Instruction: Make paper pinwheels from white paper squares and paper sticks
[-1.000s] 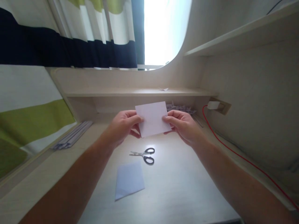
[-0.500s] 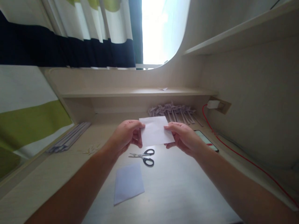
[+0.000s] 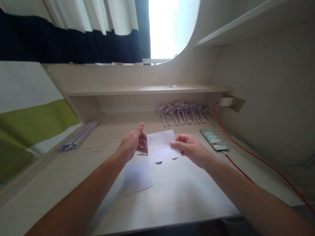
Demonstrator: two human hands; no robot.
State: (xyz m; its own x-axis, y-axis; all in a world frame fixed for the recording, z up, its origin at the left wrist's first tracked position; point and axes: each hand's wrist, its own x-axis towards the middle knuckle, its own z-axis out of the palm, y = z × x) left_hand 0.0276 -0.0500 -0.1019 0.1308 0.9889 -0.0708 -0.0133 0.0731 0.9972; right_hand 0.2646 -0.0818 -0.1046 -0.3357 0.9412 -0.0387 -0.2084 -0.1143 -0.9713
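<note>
A white square sheet of paper (image 3: 161,147) is held up above the desk. My right hand (image 3: 190,147) pinches its right edge, thumb on the front. At the left edge, my left hand (image 3: 133,142) has its thumb lifted off the sheet and its fingers loosely curled; whether the fingertips touch the paper I cannot tell. Mostly hidden behind the sheet lie the scissors (image 3: 142,153), with a blade tip and a bit of black handle showing. More square paper (image 3: 137,178) lies flat on the desk below my left hand.
Paper pinwheels on sticks (image 3: 182,111) lie in a row at the back. Rolled paper sticks (image 3: 78,136) rest at the left, near small pale scraps (image 3: 99,148). To the right are a phone (image 3: 215,140) and a red cable (image 3: 248,154) by the wall.
My left thumb has come off the paper and now points up. The sheet has come slightly lower and covers most of the scissors. The view has tilted down.
</note>
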